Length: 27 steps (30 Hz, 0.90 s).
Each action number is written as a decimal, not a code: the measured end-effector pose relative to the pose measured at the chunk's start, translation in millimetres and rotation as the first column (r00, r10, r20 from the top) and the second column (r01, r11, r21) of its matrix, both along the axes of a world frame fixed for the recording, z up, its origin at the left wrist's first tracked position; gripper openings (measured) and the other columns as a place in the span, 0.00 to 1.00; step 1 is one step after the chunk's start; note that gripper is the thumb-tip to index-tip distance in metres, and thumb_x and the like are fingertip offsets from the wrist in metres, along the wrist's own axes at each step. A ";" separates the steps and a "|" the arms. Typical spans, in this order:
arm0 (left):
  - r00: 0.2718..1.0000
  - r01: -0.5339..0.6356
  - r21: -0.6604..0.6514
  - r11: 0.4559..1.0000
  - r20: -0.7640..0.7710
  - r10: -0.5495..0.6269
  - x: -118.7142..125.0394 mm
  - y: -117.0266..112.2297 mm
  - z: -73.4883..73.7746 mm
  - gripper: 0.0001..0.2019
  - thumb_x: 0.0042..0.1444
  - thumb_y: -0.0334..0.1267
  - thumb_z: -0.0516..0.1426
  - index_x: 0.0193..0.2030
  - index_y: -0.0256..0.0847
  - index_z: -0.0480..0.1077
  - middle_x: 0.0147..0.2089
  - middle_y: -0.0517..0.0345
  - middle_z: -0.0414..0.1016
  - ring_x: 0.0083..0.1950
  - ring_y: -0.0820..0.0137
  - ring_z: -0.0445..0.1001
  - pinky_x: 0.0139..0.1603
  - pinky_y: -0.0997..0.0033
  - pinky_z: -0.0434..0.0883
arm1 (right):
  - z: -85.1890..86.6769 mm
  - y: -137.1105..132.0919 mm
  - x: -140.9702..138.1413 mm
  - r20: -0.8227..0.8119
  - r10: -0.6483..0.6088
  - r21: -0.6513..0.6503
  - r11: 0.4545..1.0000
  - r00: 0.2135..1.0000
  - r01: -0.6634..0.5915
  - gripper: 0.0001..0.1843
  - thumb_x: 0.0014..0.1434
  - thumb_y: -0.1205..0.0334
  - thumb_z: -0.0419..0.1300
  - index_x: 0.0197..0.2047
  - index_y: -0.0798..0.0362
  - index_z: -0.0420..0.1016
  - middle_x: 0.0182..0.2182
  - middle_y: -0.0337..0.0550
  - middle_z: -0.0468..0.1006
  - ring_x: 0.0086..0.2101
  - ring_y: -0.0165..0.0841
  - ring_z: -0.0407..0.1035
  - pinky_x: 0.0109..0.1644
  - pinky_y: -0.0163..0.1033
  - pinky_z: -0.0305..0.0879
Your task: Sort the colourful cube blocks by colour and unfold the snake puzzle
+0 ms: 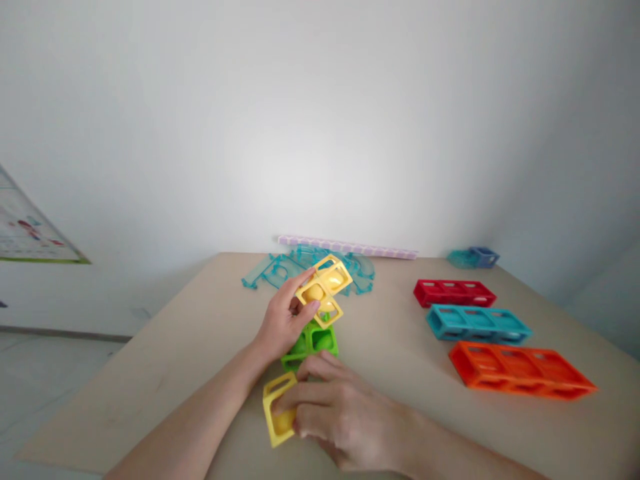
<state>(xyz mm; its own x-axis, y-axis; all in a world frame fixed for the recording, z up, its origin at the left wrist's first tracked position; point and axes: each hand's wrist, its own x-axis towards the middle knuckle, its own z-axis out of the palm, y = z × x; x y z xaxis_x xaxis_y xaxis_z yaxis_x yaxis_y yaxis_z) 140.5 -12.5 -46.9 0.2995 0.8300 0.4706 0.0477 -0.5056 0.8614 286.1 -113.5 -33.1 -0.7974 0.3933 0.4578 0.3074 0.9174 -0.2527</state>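
Observation:
My left hand grips a piece made of joined yellow open-sided cubes, holding it tilted above the table with thumb and fingers. Rounded yellow shapes show inside the cubes. Lower down, my right hand has its fingers closed on a separate yellow open-sided cube, one finger reaching into its opening; part of this cube is hidden by the hand. Between the two hands lies a green piece of similar open cubes, partly covered by the left hand and the right fingers.
On the right of the table lie a red, a teal and an orange three-cell frame bar. Clear teal plastic pieces sit at the back, before a purple patterned strip. A blue cube stands in the far right corner.

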 end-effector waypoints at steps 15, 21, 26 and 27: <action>0.985 -0.052 -0.093 0.994 0.161 0.066 -0.2 8.3 4.4 0.21 0.57 0.44 0.58 0.57 0.45 0.64 0.36 0.60 0.72 0.18 0.81 0.62 0.17 0.79 0.62 | 1.1 2.2 16.3 -0.165 -0.165 -0.140 0.980 0.972 0.142 0.23 0.53 0.72 0.52 0.53 0.55 0.64 0.37 0.47 0.74 0.35 0.35 0.66 0.42 0.41 0.66; 0.958 -0.038 -0.154 0.987 0.276 0.080 0.2 9.6 6.4 0.18 0.56 0.48 0.58 0.50 0.44 0.62 0.31 0.64 0.68 0.19 0.79 0.65 0.17 0.79 0.65 | -6.2 7.1 20.4 -0.471 -0.379 -0.417 0.891 0.796 0.178 0.15 0.58 0.69 0.52 0.47 0.52 0.71 0.34 0.44 0.74 0.33 0.32 0.68 0.36 0.37 0.66; 0.954 -0.016 -0.143 0.990 0.295 0.059 -1.3 6.9 7.9 0.18 0.55 0.49 0.59 0.44 0.44 0.59 0.34 0.63 0.70 0.21 0.78 0.69 0.17 0.78 0.68 | -10.9 31.0 29.3 -0.629 -0.722 -0.739 0.670 0.288 0.068 0.08 0.58 0.58 0.58 0.38 0.52 0.68 0.26 0.36 0.71 0.23 0.27 0.65 0.23 0.31 0.64; 0.952 -0.006 -0.131 0.991 0.303 0.046 -1.9 7.1 7.6 0.18 0.55 0.49 0.59 0.44 0.44 0.58 0.35 0.63 0.70 0.21 0.78 0.69 0.18 0.78 0.68 | -11.0 35.6 31.7 -0.626 -0.751 -0.760 0.648 0.213 0.051 0.09 0.55 0.58 0.60 0.37 0.52 0.67 0.25 0.34 0.70 0.22 0.26 0.65 0.22 0.31 0.64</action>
<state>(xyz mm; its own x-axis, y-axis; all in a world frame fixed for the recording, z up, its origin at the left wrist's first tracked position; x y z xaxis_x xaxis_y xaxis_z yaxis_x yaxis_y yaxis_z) 138.6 -5.4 -39.3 0.1356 0.8944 0.4263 -0.2156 -0.3933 0.8938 317.8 -77.9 -44.1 0.2970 0.9128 0.2803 -0.1347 0.3307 -0.9341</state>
